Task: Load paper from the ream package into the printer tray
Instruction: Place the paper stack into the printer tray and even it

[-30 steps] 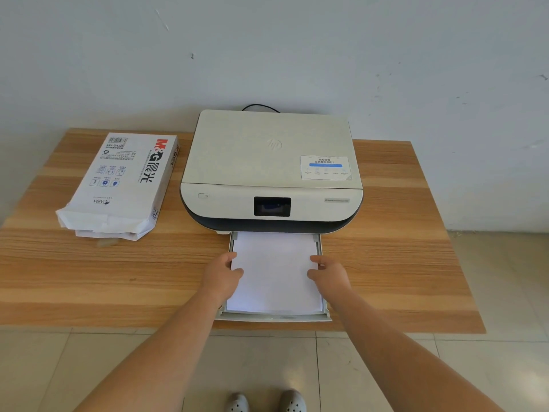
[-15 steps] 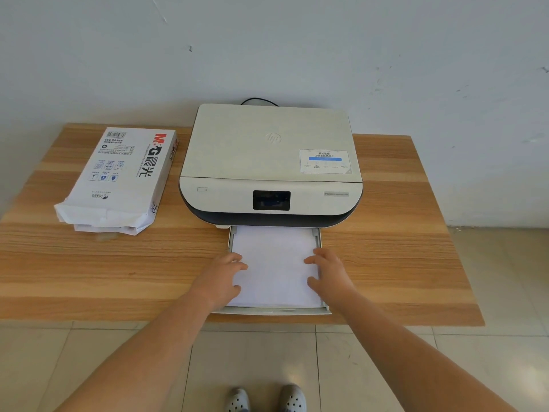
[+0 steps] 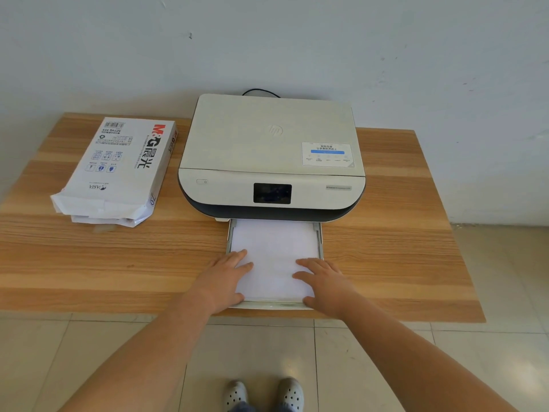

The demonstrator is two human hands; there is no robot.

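Left hand (image 3: 225, 278) and right hand (image 3: 326, 282) lay flat, fingers straight, on paper (image 3: 274, 257) in the printer tray (image 3: 319, 237) at the desk's (image 3: 401, 248) front edge.

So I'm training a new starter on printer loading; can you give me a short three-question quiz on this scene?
1. True or false: the paper tray is pulled out of the printer.
2. Where does the ream package lie? A) on the printer B) on the table, to the printer's left C) on the floor
3. What do the left hand and right hand rest on?

Key: 1 true; 2 B; 3 the white paper stack in the tray.
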